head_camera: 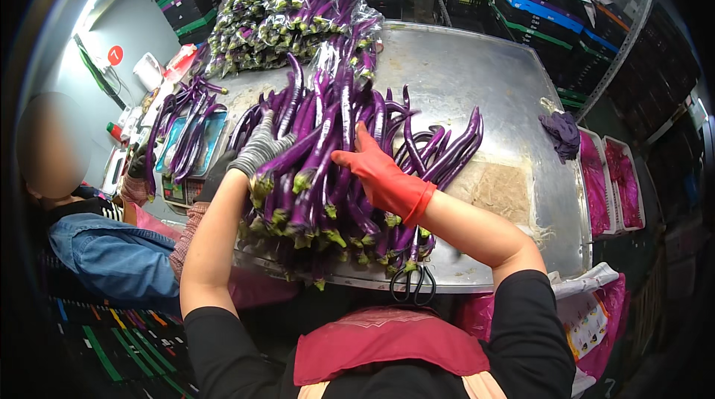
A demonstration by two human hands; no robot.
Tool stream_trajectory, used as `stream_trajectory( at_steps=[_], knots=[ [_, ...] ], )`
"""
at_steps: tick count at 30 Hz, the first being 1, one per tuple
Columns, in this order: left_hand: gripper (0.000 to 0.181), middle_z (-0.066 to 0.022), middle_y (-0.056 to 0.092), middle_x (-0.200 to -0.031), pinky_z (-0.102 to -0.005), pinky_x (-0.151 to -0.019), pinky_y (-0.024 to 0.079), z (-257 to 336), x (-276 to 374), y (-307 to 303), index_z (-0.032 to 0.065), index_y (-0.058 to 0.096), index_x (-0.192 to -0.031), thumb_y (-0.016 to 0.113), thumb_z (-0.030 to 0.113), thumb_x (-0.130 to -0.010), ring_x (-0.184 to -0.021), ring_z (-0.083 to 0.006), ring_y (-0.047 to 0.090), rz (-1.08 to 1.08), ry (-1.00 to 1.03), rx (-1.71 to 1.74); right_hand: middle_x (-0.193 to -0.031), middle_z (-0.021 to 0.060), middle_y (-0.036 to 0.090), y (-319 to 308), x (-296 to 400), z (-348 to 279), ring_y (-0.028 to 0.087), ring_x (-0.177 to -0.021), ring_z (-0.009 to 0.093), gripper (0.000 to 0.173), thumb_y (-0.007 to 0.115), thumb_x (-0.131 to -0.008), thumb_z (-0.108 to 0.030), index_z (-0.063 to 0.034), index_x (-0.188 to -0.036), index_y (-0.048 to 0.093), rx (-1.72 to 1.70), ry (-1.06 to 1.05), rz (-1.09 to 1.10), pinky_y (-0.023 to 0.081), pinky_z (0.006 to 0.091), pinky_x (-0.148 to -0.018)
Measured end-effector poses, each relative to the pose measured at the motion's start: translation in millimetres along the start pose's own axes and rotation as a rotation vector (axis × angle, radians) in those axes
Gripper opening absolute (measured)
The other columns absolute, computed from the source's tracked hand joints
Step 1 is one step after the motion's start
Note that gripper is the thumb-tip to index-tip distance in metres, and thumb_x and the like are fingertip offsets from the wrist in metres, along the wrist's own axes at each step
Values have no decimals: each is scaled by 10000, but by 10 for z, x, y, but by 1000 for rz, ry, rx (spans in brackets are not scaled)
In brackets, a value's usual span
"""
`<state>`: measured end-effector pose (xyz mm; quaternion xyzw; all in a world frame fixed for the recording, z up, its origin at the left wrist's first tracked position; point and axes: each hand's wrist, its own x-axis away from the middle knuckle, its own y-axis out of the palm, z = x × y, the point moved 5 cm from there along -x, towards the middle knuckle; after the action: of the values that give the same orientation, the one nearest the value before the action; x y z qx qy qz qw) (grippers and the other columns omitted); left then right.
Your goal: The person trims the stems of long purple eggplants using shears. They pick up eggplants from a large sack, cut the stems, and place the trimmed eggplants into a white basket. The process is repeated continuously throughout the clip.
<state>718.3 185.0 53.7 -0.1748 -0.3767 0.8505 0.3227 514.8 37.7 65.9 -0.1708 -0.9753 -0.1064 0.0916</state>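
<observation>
A heap of long purple eggplants lies at the near edge of a metal table, most of their green stem ends toward me. My left hand, in a grey striped glove, rests on the heap's left side; whether it grips an eggplant cannot be told. On the right side of the heap, my right hand wears a red rubber glove, thumb and fingers spread against the eggplants. Black-handled scissors stick out over the table edge below the heap. Behind it are eggplants in clear plastic bags.
At the left, a co-worker's gloved hand is by eggplants on a blue tray on a scale. A purple cloth lies at the right table edge, beside white baskets with pink plastic. Stacked black crates stand behind.
</observation>
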Motion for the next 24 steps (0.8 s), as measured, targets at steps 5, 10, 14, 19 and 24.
stream_trajectory(
  at_steps=[5, 10, 14, 19, 24],
  knots=[
    [854, -300, 287, -1357, -378, -1036, 275, 186, 15, -29, 6, 215, -1377, 584, 497, -783, -1260, -386, 322, -54, -113, -211, -1449, 257, 60, -14, 19, 51, 21, -1360, 343, 711, 590, -830, -307, -78, -1395, 225, 571, -311, -215, 99, 365, -1090],
    [719, -247, 367, -1335, -397, -1044, 246, 653, 75, -36, 38, 359, -1329, 579, 475, -802, -1270, -364, 306, -72, 111, -63, -1432, 257, 155, -311, 364, -9, 157, -1342, 353, 644, 541, -851, -330, -163, -1399, 248, 656, -411, -172, 173, 383, -1078],
    [775, -255, 238, -1401, -423, -1074, 178, 1124, 588, 341, 122, 320, -1368, 605, 514, -763, -1317, -389, 195, -387, 263, -426, -1307, 239, 407, -1112, 596, 118, 353, -1258, 334, 547, 598, -800, -250, -25, -1268, 426, 618, -477, 59, 290, 359, -1038],
    [775, -285, 228, -1390, -425, -1066, 189, 1160, 526, 409, 136, 307, -1376, 596, 518, -767, -1307, -401, 215, -369, 287, -435, -1188, 247, 510, -2392, 855, 1063, 537, -1058, 333, 599, 568, -829, -288, 36, -1296, 375, 643, -104, 526, 423, 342, -900],
    [767, -275, 246, -1386, -447, -1069, 172, 1181, 554, 458, 158, 296, -1382, 617, 474, -762, -1315, -395, 197, -356, 229, -471, -1059, 53, 568, -1718, 739, 1131, 538, -900, 118, 530, 516, -875, -410, -19, -1226, 442, -363, 100, 83, 447, 277, -748]
  ],
)
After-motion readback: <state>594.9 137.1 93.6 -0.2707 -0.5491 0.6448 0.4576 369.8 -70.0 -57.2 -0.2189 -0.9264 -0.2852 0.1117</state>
